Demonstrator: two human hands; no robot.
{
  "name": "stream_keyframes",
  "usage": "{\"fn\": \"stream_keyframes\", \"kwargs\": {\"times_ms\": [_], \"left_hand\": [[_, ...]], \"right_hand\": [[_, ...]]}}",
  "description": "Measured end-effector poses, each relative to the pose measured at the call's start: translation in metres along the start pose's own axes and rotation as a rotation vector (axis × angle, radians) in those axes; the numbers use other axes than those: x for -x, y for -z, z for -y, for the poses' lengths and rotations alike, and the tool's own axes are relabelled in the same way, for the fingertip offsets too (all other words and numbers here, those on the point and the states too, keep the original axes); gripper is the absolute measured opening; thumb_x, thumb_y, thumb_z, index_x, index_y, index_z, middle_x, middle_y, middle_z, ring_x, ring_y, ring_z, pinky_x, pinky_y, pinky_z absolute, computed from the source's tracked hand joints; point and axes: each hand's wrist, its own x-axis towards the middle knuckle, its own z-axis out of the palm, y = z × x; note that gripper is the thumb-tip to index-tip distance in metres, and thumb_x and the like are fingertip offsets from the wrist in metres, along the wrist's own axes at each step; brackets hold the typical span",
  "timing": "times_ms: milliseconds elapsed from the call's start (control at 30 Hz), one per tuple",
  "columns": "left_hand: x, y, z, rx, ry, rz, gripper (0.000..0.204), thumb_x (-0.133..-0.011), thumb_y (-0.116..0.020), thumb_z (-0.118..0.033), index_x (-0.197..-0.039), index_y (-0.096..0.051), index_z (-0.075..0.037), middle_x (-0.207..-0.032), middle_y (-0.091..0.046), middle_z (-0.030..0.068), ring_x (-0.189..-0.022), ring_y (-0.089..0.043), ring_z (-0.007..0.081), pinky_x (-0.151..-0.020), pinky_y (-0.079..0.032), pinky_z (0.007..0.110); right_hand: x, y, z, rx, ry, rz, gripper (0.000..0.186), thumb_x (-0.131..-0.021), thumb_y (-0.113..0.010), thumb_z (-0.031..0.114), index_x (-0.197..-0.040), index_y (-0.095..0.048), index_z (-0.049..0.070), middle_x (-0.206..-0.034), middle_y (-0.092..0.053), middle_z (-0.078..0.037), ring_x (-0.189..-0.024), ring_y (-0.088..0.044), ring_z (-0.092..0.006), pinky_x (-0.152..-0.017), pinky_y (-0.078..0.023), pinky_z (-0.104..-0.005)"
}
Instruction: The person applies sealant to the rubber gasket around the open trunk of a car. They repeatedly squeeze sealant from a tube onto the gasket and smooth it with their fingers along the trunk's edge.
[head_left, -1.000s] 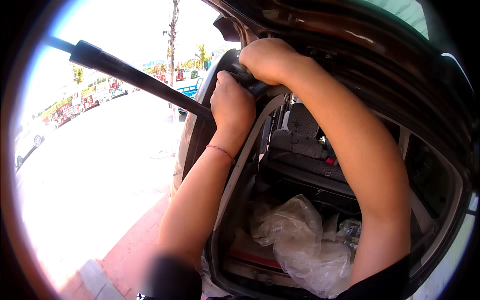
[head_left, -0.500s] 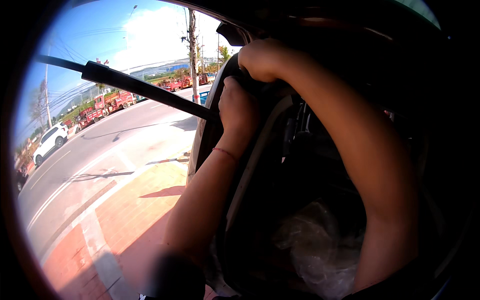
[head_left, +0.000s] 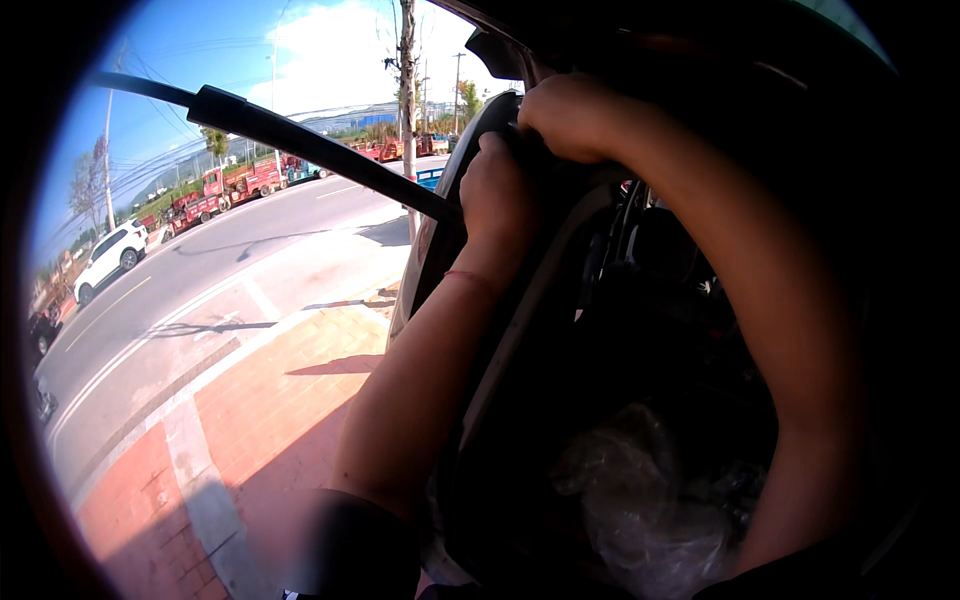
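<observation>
Here in the head view, both arms are up at the vehicle's rear frame (head_left: 428,265), and the action is all at its upper left corner! The left hand (head_left: 497,198) is tucked against the inside of that frame, fingers bent, thumb side uppermost, a thin red band (head_left: 472,278) round the wrist. And the right hand (head_left: 570,118), just above and to the right, is curled over at the corner, its forearm arching across the dark opening. So the frame's corner sits right at the hands, but deep shadow hides the fingertips: whether either has closed on something, I can't tell. Just beside the left hand ends a black strut (head_left: 325,152), slanting up and out to the left. Down below, well apart from both hands, a crumpled clear plastic sheet (head_left: 640,505) lies in the gloom; out on the road, a white car (head_left: 112,258)!
</observation>
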Motion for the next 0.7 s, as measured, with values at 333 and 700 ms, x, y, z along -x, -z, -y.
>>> {"fn": "stream_keyframes", "kwargs": {"times_ms": [333, 700], "left_hand": [[0.002, 0.001, -0.001, 0.010, -0.026, 0.011, 0.023, -0.091, -0.062, -0.017, -0.103, -0.054, 0.001, -0.094, -0.068, 0.0281, -0.094, -0.066, 0.0478, -0.080, -0.051, 0.055], [0.008, 0.004, 0.002, 0.105, -0.011, -0.016, 0.021, -0.092, -0.060, -0.017, -0.104, -0.056, 0.000, -0.093, -0.070, 0.0270, -0.095, -0.066, 0.0473, -0.080, -0.051, 0.056]], "right_hand": [[-0.015, 0.019, 0.023, 0.069, -0.177, 0.146, 0.027, -0.081, -0.063, 0.001, -0.102, -0.077, 0.008, -0.108, -0.074, -0.015, -0.102, -0.070, -0.0329, -0.087, -0.056, -0.0430], [0.011, 0.000, 0.011, 0.000, -0.039, -0.095, 0.017, -0.085, -0.065, 0.007, -0.098, -0.076, 0.010, -0.103, -0.073, -0.011, -0.106, -0.067, -0.0317, -0.093, -0.052, -0.0441]]}}
